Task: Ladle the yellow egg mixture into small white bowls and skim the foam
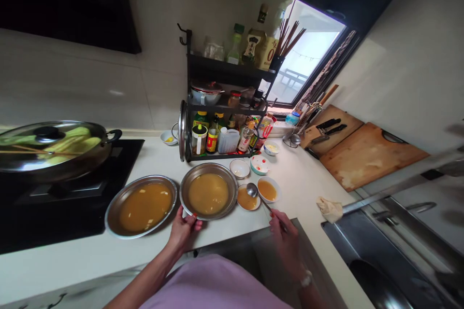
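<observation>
My left hand (184, 227) grips the near rim of a round metal dish (232, 201) that holds yellow-brown liquid and stands on the counter. With my right hand (284, 231) I hold a metal ladle (252, 190) by its handle. The ladle's bowl is over a small white bowl (240, 206) of similar liquid; whether it touches the liquid I cannot tell. Just right of that sits another white bowl (277, 194) with orange-brown liquid. A second metal dish (112, 222) of liquid, with a few pale bits in it, stands to the left.
A lidded pan (72, 166) with pale green food sits on the black stove (123, 169) at left. Behind the dishes stands a black rack (228, 106) of bottles. Small bowls (260, 165) line its front. Cutting boards (377, 154), knives (329, 125) and a sink (344, 241) are at right.
</observation>
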Demonstrator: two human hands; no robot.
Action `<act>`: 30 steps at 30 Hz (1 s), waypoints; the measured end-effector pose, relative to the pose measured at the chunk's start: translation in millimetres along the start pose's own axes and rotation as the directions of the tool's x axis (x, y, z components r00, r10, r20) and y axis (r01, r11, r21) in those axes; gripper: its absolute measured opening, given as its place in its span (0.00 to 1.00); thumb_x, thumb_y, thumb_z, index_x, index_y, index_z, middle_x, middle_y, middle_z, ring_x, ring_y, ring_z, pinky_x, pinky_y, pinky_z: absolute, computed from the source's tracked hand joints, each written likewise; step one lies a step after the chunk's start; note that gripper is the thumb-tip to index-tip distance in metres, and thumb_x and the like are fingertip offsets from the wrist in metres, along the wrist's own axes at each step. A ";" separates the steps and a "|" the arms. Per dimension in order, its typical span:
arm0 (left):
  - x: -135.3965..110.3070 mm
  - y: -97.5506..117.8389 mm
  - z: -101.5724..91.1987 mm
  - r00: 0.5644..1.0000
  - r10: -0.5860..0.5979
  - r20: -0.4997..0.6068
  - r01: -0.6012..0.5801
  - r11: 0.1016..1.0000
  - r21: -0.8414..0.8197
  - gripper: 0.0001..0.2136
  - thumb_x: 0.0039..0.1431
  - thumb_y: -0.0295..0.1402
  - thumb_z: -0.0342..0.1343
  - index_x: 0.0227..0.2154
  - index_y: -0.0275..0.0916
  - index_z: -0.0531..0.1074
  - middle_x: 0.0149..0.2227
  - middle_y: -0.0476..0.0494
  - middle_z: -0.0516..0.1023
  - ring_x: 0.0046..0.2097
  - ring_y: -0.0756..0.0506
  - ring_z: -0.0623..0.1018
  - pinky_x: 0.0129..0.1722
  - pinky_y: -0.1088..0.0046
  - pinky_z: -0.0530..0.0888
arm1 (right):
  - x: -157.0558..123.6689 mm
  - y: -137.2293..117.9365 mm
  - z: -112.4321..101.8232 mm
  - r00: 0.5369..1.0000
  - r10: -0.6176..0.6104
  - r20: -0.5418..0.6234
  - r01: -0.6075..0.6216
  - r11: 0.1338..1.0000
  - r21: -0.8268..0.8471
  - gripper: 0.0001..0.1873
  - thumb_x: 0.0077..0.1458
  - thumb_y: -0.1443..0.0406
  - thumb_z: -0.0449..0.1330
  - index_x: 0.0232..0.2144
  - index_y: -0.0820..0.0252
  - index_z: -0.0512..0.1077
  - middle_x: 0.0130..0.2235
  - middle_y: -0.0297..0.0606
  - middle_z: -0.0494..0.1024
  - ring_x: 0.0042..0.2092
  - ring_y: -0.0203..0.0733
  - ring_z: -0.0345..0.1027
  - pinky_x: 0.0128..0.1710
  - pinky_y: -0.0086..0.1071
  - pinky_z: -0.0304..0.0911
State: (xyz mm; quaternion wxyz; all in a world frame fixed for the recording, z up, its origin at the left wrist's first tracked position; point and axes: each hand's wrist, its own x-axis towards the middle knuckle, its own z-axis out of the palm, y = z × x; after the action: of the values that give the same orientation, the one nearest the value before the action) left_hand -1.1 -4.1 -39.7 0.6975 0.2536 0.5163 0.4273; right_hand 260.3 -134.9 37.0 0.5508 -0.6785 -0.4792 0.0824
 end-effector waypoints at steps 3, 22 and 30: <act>0.8 -1.2 -1.3 1.000 0.005 0.001 -0.005 1.000 -0.007 0.34 0.59 0.20 0.54 0.64 0.36 0.44 0.19 0.53 0.73 0.19 0.51 0.75 0.21 0.80 0.73 | -5.8 9.3 -0.6 0.994 0.110 -0.027 -0.110 0.994 0.019 0.15 0.54 0.56 0.59 0.36 0.60 0.76 0.33 0.41 0.79 0.28 0.40 0.70 0.26 0.33 0.68; 1.6 -2.9 -1.8 0.999 0.035 0.003 -0.035 0.999 -0.021 0.32 0.58 0.18 0.54 0.63 0.37 0.48 0.20 0.53 0.73 0.20 0.51 0.76 0.22 0.80 0.73 | 9.5 9.5 -7.2 0.822 0.483 -0.300 -0.414 0.870 0.267 0.21 0.45 0.50 0.64 0.31 0.63 0.73 0.21 0.35 0.76 0.20 0.38 0.65 0.20 0.31 0.62; 2.7 -5.0 -3.0 0.999 0.033 0.008 -0.032 0.999 -0.031 0.34 0.56 0.22 0.59 0.62 0.39 0.50 0.20 0.53 0.73 0.21 0.51 0.76 0.22 0.80 0.73 | 17.4 -2.7 -6.0 0.841 0.460 -0.286 -0.352 0.865 0.357 0.20 0.45 0.51 0.66 0.30 0.63 0.73 0.20 0.35 0.75 0.19 0.37 0.64 0.19 0.30 0.61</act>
State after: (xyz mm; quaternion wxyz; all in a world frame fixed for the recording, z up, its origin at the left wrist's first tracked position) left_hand -2.0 -4.6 -46.0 0.6963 0.2530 0.5027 0.4455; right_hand 271.9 -126.2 48.8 0.6920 -0.6803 -0.1955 0.1415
